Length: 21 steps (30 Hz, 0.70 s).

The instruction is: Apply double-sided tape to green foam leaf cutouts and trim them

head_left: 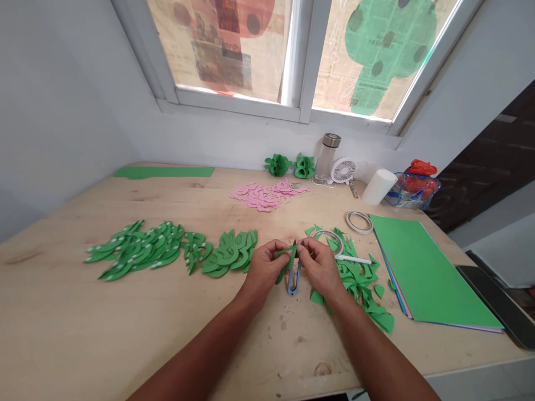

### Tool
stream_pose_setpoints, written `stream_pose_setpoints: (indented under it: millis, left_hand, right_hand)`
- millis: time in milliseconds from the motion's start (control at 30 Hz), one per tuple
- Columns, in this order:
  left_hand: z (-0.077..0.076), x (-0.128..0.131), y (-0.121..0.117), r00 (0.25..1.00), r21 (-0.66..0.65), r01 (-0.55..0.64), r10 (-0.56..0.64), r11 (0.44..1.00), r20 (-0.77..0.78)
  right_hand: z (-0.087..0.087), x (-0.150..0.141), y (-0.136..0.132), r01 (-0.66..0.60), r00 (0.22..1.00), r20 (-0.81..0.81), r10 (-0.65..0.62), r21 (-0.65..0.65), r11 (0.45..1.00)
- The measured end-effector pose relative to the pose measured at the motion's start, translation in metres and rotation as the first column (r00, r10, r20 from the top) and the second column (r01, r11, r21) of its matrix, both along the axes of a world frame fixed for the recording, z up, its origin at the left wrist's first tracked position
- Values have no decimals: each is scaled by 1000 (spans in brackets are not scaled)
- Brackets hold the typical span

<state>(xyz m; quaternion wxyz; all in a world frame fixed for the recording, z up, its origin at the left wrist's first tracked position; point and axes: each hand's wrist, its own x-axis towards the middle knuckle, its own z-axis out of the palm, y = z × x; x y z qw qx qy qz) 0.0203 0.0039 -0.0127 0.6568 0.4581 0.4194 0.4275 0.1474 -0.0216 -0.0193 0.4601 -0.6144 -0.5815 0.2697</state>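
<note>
Near the front middle of the table, my left hand (267, 266) is closed, pinching a curved cut piece of green paper (285, 274). Facing it, my right hand (321, 266) is closed too, its thumb and fingertips pressed together near the paper's right edge; what they grip is too small to make out. Blue-handled thread snips (293, 285) lie between the hands, their dark tip pointing away from me. Left of my hands is a pile of green paper loops (232, 253). Green paper scraps (359, 284) spread beside and beyond my right forearm.
Green loops with white tabs (142, 250) lie at left, pink cutouts (267, 195) farther back. Tape rolls (359, 222), a white pen (353, 259), coloured sheets (432, 267) and a black phone (497, 306) are at right. A glass bottle (326, 159) and small fan (343, 170) stand behind.
</note>
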Motion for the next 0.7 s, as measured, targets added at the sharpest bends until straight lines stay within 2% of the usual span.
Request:
stream_pose_setpoints:
  millis: [700]
  left_hand:
    - [-4,0,1,1000,-6,-6,6,1000,8]
  right_hand:
    - [1,0,0,-24,1000,-9,24,8,1000]
